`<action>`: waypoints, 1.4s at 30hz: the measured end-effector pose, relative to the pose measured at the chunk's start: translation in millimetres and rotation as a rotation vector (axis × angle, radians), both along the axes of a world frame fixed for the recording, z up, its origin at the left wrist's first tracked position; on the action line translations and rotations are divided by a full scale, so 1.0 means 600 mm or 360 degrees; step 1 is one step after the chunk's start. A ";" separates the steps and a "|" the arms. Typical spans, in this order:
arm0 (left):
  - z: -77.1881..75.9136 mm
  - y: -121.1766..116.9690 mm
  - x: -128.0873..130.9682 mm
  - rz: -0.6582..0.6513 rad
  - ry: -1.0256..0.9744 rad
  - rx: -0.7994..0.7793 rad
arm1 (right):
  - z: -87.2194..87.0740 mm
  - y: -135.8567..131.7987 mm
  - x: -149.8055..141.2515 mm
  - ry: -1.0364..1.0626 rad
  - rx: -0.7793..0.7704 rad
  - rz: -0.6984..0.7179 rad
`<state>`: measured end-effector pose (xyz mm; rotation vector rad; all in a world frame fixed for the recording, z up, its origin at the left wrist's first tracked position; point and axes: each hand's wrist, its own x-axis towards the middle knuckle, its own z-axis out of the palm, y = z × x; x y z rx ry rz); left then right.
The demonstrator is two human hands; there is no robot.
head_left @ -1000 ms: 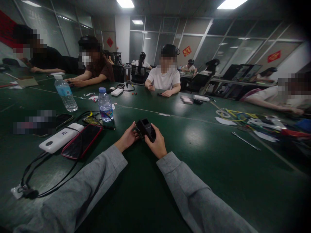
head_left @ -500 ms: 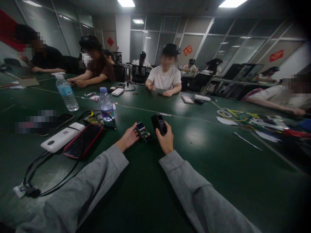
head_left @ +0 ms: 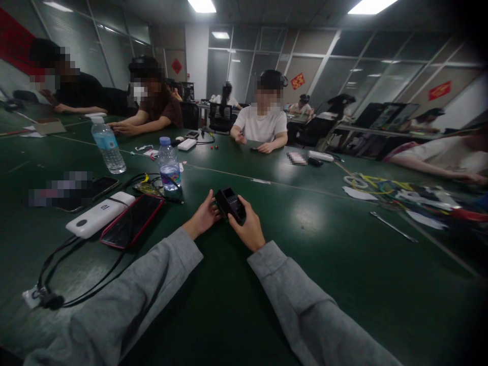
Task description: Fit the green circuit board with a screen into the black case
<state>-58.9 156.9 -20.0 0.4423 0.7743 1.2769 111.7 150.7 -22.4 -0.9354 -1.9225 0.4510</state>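
Note:
My right hand (head_left: 249, 226) is closed round a black rectangular plastic case (head_left: 231, 204) with a window-like opening near its top and small markings below. The case is tilted over the fingers of my left hand (head_left: 202, 218). Those fingers curl behind the case's left side, on the small green circuit board with a screen. Nearly all of the board is hidden behind the case; only a sliver shows at its edge. I cannot tell whether the board sits inside the case or just under it. Both hands are above the dark green table (head_left: 305, 274).
To the left lie a white power bank (head_left: 99, 214), a red-edged phone (head_left: 133, 221) and a black cord. Two water bottles (head_left: 170, 170) stand beyond them. On the right are tweezers (head_left: 393, 226) and a heap of cables (head_left: 396, 195). Several people sit round the table.
My right hand has brought the black case leftward and down onto the circuit board, which it now covers. My left hand has stayed nearly in place. The view has shifted slightly.

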 end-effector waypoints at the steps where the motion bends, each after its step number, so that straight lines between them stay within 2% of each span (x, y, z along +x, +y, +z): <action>1: 0.000 0.000 0.000 0.0005 0.0003 0.0003 | 0.000 0.001 0.000 -0.0012 0.0004 0.0004; 10: -0.005 0.001 0.000 0.0026 0.0040 0.0115 | -0.011 0.007 -0.004 -0.0139 -0.0119 0.0107; 14: 0.001 -0.004 0.001 0.0092 0.0042 0.0121 | -0.014 0.012 -0.003 -0.0042 -0.0209 0.0204; 20: 0.006 -0.007 -0.001 0.0012 -0.0027 0.0041 | -0.021 0.033 0.003 0.0344 -0.0690 0.0304; 24: 0.006 -0.006 -0.003 -0.0044 -0.0063 0.0002 | -0.020 0.037 0.004 0.0539 -0.0870 0.0351; 33: 0.018 -0.015 0.001 -0.0099 -0.0084 0.0030 | -0.007 0.036 0.010 0.0632 -0.1002 0.0462; 42: 0.011 -0.011 -0.001 -0.0118 -0.0068 0.0040 | -0.008 0.037 0.010 0.0602 -0.1038 0.0413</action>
